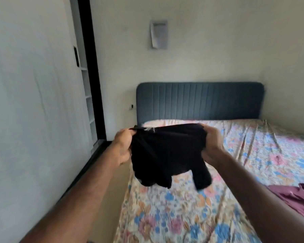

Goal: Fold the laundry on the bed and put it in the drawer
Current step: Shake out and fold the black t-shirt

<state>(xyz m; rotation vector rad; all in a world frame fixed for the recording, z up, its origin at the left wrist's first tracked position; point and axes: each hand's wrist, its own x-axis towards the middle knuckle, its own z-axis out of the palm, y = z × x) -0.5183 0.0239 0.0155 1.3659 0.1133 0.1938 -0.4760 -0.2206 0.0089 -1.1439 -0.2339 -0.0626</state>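
Both hands grip one black garment [167, 153] by its upper edge: the left hand [123, 147] has its fingers curled into the cloth at one corner, and the right hand [211, 143] bunches the other side. The garment hangs in the air between them, above the near left part of the bed [165, 216], its lower ends dangling loose and clear of the floral sheet. It looks bunched rather than squared, so the fold seems barely begun.

Lower right, a maroon shirt [295, 199] lies rumpled on the sheet, evidently unfolded and waiting its turn. Further off is the blue headboard [200, 100], and at the left an open white wardrobe [88, 95] with shelves. No drawer can be made out, so judging by this, nothing is put away and most of the job remains.
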